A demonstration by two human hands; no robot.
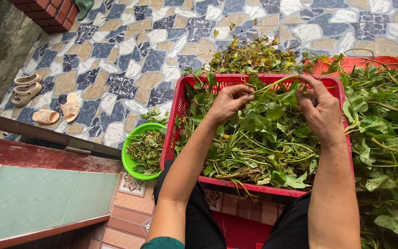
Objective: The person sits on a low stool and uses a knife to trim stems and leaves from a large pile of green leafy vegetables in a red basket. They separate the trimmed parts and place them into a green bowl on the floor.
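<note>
A long green stem (pixel 272 84) is held taut between the two hands above the red crate (pixel 180 106), which rests across the person's lap. The fingers of the left hand (pixel 229 102) are pinched closed on one end of the stem, and those of the right hand (pixel 321 113) are clamped on the other end, among a few broad leaves. The stem looks thin, smooth and pale green, slightly bowed, with fresh, limp leaves hanging from it. If it is pulled too hard, the stem could likely snap in the wrong place, or pieces could be dropped past the crate's edge onto the patterned floor (pixel 130 55). The crate is heaped with tangled stems and leaves. A green bowl (pixel 132 161) of picked scraps sits just beside its left wall, and a larger pile of greens (pixel 388 129) lies to the right.
</note>
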